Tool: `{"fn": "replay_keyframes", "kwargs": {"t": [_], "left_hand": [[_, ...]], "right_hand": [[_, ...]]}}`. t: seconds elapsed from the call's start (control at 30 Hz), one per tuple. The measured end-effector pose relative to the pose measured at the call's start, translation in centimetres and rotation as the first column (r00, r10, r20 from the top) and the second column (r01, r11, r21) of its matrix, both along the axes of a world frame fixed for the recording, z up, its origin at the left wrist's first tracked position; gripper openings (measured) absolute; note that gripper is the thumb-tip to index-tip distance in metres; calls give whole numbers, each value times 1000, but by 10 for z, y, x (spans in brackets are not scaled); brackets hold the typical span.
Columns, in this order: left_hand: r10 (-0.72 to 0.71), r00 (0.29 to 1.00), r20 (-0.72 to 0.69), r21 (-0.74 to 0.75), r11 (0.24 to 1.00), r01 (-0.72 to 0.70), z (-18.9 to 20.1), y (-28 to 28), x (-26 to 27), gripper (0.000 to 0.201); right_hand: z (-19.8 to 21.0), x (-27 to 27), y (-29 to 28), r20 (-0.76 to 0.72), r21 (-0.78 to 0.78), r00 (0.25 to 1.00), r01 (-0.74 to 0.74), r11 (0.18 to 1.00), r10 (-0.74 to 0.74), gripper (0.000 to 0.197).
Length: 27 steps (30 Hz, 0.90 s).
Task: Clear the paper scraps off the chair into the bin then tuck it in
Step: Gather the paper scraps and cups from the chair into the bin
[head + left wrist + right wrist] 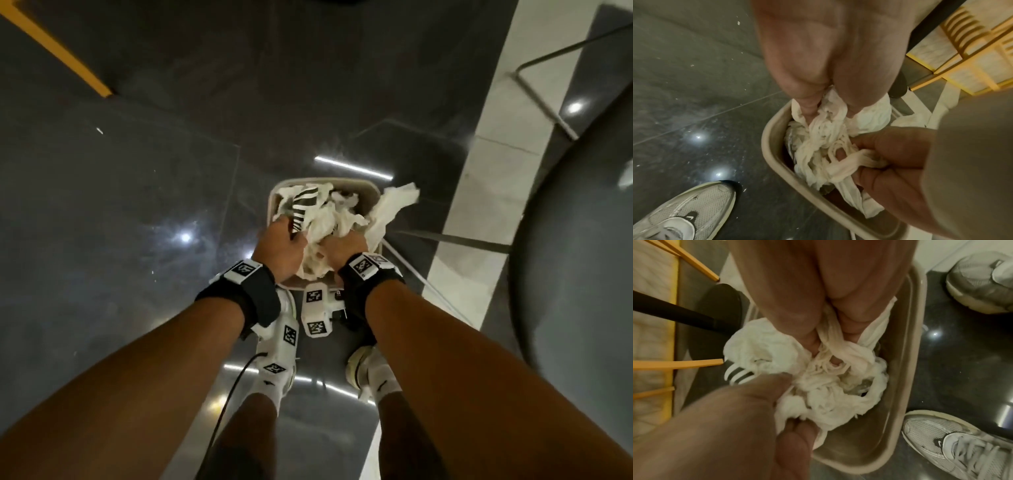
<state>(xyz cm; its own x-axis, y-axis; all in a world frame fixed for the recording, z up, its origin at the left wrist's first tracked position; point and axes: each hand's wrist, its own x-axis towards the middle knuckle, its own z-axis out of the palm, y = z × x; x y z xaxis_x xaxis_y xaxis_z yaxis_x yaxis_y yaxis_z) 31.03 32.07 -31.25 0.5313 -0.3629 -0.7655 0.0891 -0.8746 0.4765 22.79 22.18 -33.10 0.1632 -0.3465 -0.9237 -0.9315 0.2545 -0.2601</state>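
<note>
White paper scraps (pixel 329 219) gripped by left hand (pixel 279 246) and right hand (pixel 344 251) over beige bin (pixel 371 192); wrist views alone show grey shoes (pixel 953 449) on dark glossy floor (pixel 137 171).

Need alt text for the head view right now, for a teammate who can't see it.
Both hands, left hand and right hand, grip crumpled white paper scraps over a beige bin on a dark glossy floor, between the person's shoes.

Bin (pixel 373 192) stood on the floor (pixel 137 171) just ahead of both shoes (pixel 277 363). Paper scraps (pixel 329 219) lay in it, one sheet over its right rim. Chair (pixel 575 240) stood to the right.
</note>
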Motion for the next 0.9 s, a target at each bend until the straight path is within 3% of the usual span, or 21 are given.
{"fn": "replay_keyframes", "kwargs": {"t": [0.1,0.17,0.27,0.37,0.47,0.6,0.7,0.77,0.9], "left_hand": [[-87,996,-27,9,996,88,-18,-2,-5,32],[-68,995,-68,-7,998,67,-19,-6,-3,33],[-32,994,-109,2,999,32,-5,-10,4,41],[-56,994,-97,16,998,58,14,-15,12,38],[-99,994,-51,39,994,101,32,-21,16,25],[-154,988,-2,100,983,153,71,-34,15,43],[-194,980,34,121,975,189,104,-54,12,47],[-227,969,96,83,972,219,129,-84,8,42],[-302,938,172,-66,946,317,179,-175,-17,43]], "right_hand": [[-13,2,5,-6,-13,986,-169,985,169,39],[-16,7,6,15,36,987,-163,986,163,42],[-7,10,1,59,-37,998,-5,999,7,56],[16,13,-6,106,-48,990,-90,995,95,69],[41,10,-14,55,-95,982,-173,980,179,65],[82,-9,-30,-10,-118,982,-191,975,191,64],[116,-27,-53,81,-75,969,-228,971,234,37],[143,-44,-75,184,-52,968,-161,986,168,26],[200,-85,-131,304,89,928,198,976,-216,9]]}}
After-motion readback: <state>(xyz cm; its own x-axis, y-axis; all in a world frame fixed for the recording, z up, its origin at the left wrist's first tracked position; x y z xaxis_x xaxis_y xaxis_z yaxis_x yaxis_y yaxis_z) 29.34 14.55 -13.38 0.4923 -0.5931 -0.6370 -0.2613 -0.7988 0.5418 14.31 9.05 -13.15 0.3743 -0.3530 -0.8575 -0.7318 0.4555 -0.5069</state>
